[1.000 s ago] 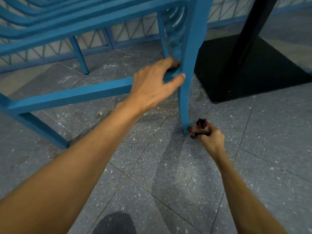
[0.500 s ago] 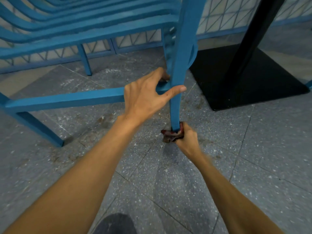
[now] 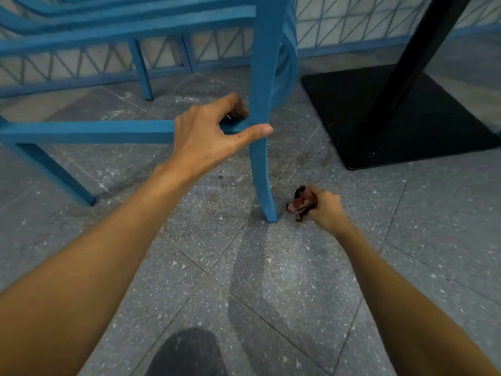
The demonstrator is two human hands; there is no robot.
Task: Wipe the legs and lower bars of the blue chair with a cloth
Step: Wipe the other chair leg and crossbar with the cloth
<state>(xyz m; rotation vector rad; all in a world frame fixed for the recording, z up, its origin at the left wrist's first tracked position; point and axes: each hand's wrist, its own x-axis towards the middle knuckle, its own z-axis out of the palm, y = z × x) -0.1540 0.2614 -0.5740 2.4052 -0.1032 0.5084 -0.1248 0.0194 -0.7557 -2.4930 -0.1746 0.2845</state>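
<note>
Nearest the camera, a dark rounded shape is sitting low on the speckled floor; I cannot tell what it is. Both forearms are reaching out towards the front leg of the blue chair.

The right hand is hovering just to the right of that leg's foot, its grip balled tight round a crumpled red-and-dark cloth. The cloth is not touching the leg now. Half a second back it was pressed round the foot, so it has come away to the right.

Higher up the front leg, the left hand is bracing the chair where the lower bar meets it: thumb lying across the leg's face, fingers curling behind. That grip has stayed put throughout.

How will these handle? The cloth looks soft and limp, so it should wrap round the leg easily. The leg and bar look stiff and painted smooth, so the cloth should slide well. The chair looks light enough to shift under a wipe, so steadying it at that joint looks wise.

Left of the front leg, a slanting leg is meeting the floor. Beyond, a rear leg is standing before a latticed wall, and to the front leg's right a black desk base is lying flat.
</note>
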